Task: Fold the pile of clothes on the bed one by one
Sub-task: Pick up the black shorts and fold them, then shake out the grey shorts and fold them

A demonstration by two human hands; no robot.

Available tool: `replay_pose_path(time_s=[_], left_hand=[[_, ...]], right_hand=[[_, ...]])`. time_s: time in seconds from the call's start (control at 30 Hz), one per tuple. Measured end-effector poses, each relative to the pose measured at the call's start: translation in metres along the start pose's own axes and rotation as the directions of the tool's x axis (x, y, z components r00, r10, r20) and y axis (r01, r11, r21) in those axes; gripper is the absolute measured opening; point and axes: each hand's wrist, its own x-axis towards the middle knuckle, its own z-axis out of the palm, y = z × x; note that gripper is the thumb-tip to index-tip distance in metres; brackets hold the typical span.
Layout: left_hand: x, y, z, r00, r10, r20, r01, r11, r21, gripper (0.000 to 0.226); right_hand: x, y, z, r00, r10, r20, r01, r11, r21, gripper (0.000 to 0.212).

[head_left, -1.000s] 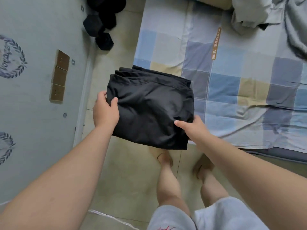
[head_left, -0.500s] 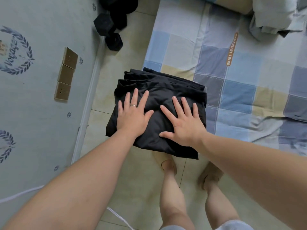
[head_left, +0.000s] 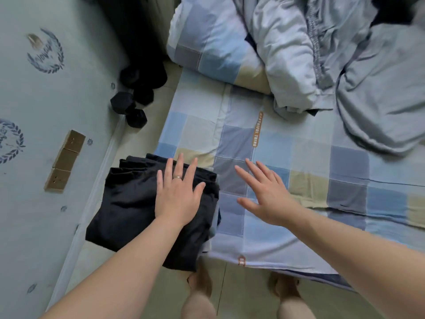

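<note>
1. Task item: a black garment (head_left: 128, 203), folded into a compact rectangle with several layered edges showing along its far side, lay at the near left corner of the bed (head_left: 322, 162). Its left portion appeared to reach past the edge of the checked sheet, above the floor.
2. Left hand (head_left: 178, 194): fingers straight and spread, palm flat on the right half of the black garment, pressing on it and gripping nothing. A ring (head_left: 177, 177) was noted on one finger.
3. Right hand (head_left: 266, 196): fingers straight and apart, holding nothing, positioned over bare sheet just beside the garment's right edge. Whether it touched the sheet could not be determined.
4. Remaining work: crumpled grey fabric (head_left: 379, 93) and pale fabric (head_left: 282, 54) were heaped at the far right of the bed, well apart from both hands. Which parts were clothing and which bedding could not be told.
5. Step in hand, by assessment: the black garment's fold looked complete and was being flattened. This item was at its finish, while the heap suggested much of the task remained.
6. Next move, by assessment: release the black garment, reach across to the heap, and draw a single piece onto the bare sheet. Care would be needed to separate one piece from the tangle and to keep the overhanging garment from sliding off the corner.
</note>
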Motion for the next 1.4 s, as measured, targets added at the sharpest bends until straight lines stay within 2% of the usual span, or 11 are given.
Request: replay_pose_path(time_s=[0.13, 0.27, 0.43, 0.6, 0.67, 0.9, 1.07, 1.13, 1.2, 1.27, 1.4], left_hand=[[0.032, 0.106, 0.002, 1.000, 0.012, -0.024, -0.013, 0.999, -0.049, 0.066], [0.065, 0.208, 0.020, 0.999, 0.037, -0.019, -0.039, 0.994, -0.102, 0.068], [0.103, 0.284, 0.042, 0.997, 0.077, 0.015, -0.076, 0.993, -0.086, 0.069], [0.163, 0.319, 0.064, 0.984, 0.174, 0.034, -0.174, 0.985, -0.010, 0.068], [0.201, 0.331, 0.079, 0.970, 0.240, 0.041, -0.242, 0.969, 0.051, 0.068], [0.358, 0.385, 0.139, 0.868, 0.487, -0.100, -0.461, 0.864, 0.203, 0.069], [0.464, 0.419, 0.152, 0.804, 0.473, -0.359, -0.380, 0.874, 0.302, 0.069], [0.488, 0.427, 0.160, 0.802, 0.457, -0.385, -0.349, 0.881, 0.318, 0.073], [0.512, 0.436, 0.161, 0.826, 0.432, -0.363, -0.354, 0.898, 0.263, 0.078], [0.538, 0.445, 0.155, 0.869, 0.383, -0.313, -0.368, 0.924, 0.109, 0.080], [0.569, 0.460, 0.161, 0.870, 0.402, -0.285, -0.408, 0.912, 0.040, 0.050]], right_hand=[[-0.025, 0.106, -0.043, 0.992, 0.104, -0.070, -0.101, 0.994, 0.035, 0.077], [-0.049, 0.207, -0.074, 0.982, 0.178, -0.065, -0.179, 0.984, -0.009, 0.079], [-0.052, 0.300, -0.096, 0.967, 0.248, -0.056, -0.248, 0.969, -0.009, 0.081], [-0.009, 0.359, -0.106, 0.945, 0.303, -0.121, -0.303, 0.953, 0.020, 0.094], [0.023, 0.385, -0.105, 0.934, 0.315, -0.168, -0.310, 0.949, 0.058, 0.090], [0.152, 0.483, -0.081, 0.871, 0.381, -0.310, -0.351, 0.924, 0.150, 0.083], [0.243, 0.524, -0.082, 0.836, 0.322, -0.445, -0.296, 0.947, 0.129, 0.080], [0.275, 0.529, -0.085, 0.830, 0.278, -0.484, -0.258, 0.960, 0.109, 0.080], [0.304, 0.534, -0.087, 0.825, 0.255, -0.505, -0.206, 0.967, 0.153, 0.080], [0.326, 0.538, -0.086, 0.811, 0.269, -0.519, -0.174, 0.959, 0.224, 0.077], [0.349, 0.546, -0.075, 0.713, 0.307, -0.630, -0.198, 0.951, 0.239, 0.044]])
